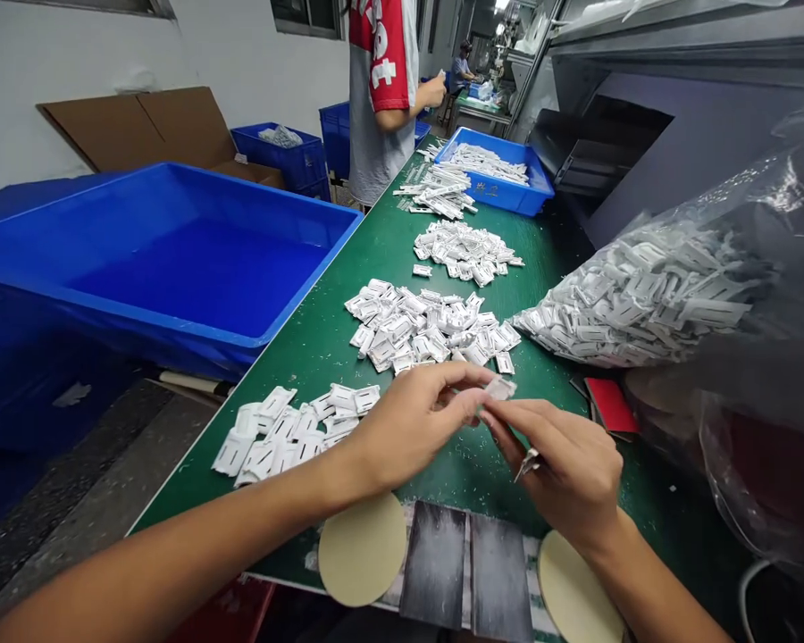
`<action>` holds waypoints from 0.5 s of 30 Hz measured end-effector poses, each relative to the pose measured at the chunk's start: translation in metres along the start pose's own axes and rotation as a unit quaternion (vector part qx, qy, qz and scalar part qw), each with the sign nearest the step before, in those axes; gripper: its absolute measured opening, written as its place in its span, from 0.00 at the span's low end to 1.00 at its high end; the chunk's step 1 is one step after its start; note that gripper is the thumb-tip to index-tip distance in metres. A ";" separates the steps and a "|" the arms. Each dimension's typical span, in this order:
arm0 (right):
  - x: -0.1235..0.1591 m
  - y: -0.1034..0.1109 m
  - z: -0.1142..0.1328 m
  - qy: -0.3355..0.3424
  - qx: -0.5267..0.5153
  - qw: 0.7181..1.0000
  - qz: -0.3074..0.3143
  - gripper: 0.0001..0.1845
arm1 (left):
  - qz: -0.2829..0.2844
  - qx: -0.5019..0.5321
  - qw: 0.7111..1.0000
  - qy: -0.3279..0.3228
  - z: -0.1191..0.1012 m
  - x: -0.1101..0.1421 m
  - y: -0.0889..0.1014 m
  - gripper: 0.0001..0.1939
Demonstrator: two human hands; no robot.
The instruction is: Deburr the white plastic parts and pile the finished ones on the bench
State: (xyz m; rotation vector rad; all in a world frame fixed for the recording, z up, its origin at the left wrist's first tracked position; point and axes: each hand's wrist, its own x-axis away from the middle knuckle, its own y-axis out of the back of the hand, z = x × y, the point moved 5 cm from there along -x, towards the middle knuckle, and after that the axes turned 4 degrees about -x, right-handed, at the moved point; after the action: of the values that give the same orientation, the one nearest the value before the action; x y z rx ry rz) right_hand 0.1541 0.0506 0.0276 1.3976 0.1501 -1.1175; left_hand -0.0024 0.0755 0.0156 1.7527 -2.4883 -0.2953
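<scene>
My left hand (412,424) pinches a small white plastic part (500,388) between thumb and fingers, above the green table. Close against it, my right hand (573,460) has its fingertips at the part's near edge. A thin metal blade-like tool (528,463) pokes out from the curled fingers of that hand; the rest of it is hidden. Beyond my hands lies a heap of similar white parts (419,326). Another group of white parts (288,433) lies left of my left hand, partly behind the forearm.
Two dark plates (465,567) sit between yellow discs (363,549) at the near edge. Right stands a clear bag of parts (643,295). Further back are another pile (465,250) and a blue tray (509,192). A large blue bin (194,250) stands left; a person (381,98) stands beyond.
</scene>
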 end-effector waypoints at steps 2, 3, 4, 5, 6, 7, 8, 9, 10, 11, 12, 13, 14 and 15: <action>0.001 -0.005 0.007 0.003 -0.040 0.999 0.024 0.17 | -0.017 -0.030 0.999 -0.002 0.004 0.005 0.004 0.12; 0.001 -0.005 0.008 -0.016 -0.054 0.998 0.027 0.15 | -0.028 -0.054 0.998 -0.009 0.003 0.008 0.006 0.12; 0.001 -0.004 0.007 -0.050 -0.066 0.996 0.020 0.13 | -0.035 -0.081 0.996 -0.022 0.002 0.011 0.008 0.12; 0.001 -0.003 0.004 -0.096 -0.079 0.992 0.015 0.11 | -0.037 -0.108 0.993 -0.038 -0.001 0.014 0.008 0.13; 0.001 -0.003 0.001 -0.141 -0.094 0.985 0.015 0.09 | -0.032 -0.134 0.989 -0.057 -0.004 0.016 0.008 0.14; 0.001 -0.004 -0.001 -0.178 -0.112 0.977 0.025 0.08 | -0.025 -0.152 0.985 -0.078 -0.006 0.018 0.006 0.14; 0.000 -0.006 -0.002 -0.203 -0.134 0.969 0.045 0.06 | -0.021 -0.159 0.983 -0.092 -0.009 0.020 0.005 0.14; 0.000 -0.009 -0.002 -0.216 -0.158 0.961 0.071 0.04 | -0.021 -0.158 0.982 -0.098 -0.010 0.022 0.005 0.13; 0.000 -0.012 -0.001 -0.225 -0.178 0.953 0.094 0.03 | -0.029 -0.150 0.984 -0.095 -0.009 0.023 0.005 0.12; 0.000 -0.013 -0.001 -0.234 -0.191 0.948 0.103 0.04 | -0.043 -0.141 0.985 -0.086 -0.009 0.023 0.007 0.12; 0.000 -0.014 -0.001 -0.243 -0.197 0.945 0.098 0.05 | -0.058 -0.135 0.986 -0.074 -0.007 0.023 0.009 0.11; 0.000 -0.013 -0.001 -0.251 -0.196 0.944 0.084 0.06 | -0.068 -0.134 0.987 -0.063 -0.006 0.023 0.011 0.10; 0.000 -0.013 -0.001 -0.255 -0.189 0.946 0.065 0.06 | -0.073 -0.139 0.986 -0.058 -0.004 0.023 0.011 0.08; 0.000 -0.012 -0.001 -0.254 -0.178 0.950 0.047 0.07 | -0.074 -0.149 0.984 -0.063 -0.004 0.023 0.012 0.07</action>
State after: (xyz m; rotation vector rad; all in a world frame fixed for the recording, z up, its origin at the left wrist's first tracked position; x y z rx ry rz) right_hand 0.1468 0.0538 0.0189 0.7603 -0.0838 -1.2638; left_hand -0.0201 0.0574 0.0210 1.8422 -2.2465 -0.7693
